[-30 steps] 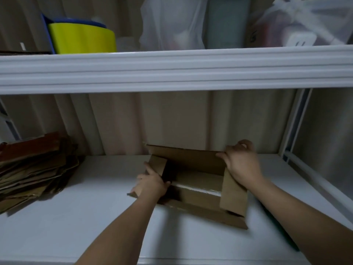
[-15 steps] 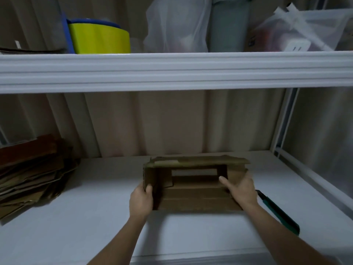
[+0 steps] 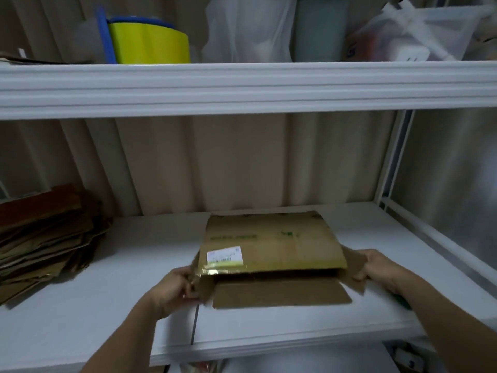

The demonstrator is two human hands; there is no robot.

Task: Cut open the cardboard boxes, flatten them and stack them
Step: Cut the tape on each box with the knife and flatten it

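While the cardboard box (image 3: pixel 271 247) lies almost flat on the white shelf (image 3: pixel 134 265), near its front edge and a little toward the right end, a few things could go wrong. The left hand (image 3: pixel 176 288) is curled around the box's left side flap, pinching it. The right hand (image 3: pixel 376 267) is curled around the right side flap and pinches it too. The front flap sticks out toward the person, close to the shelf's front edge.

The box looks springy. If the hands let go too soon, it may puff back up and not stay flat. If they pull too hard, a thin flap could rip. The box could also slide off the front edge, because the shelf looks smooth.

A green tool (image 3: pixel 402 301) peeks out from under the right wrist, by the front right corner. It is hard to tell what it is. It might be the cutter, so an arm bumping it could knock it down or get hurt.

The pile of flat cardboard (image 3: pixel 45 243) sits at the left end, well apart from the box. It looks messy and tilted, so one more piece dropped on it could make it slip.
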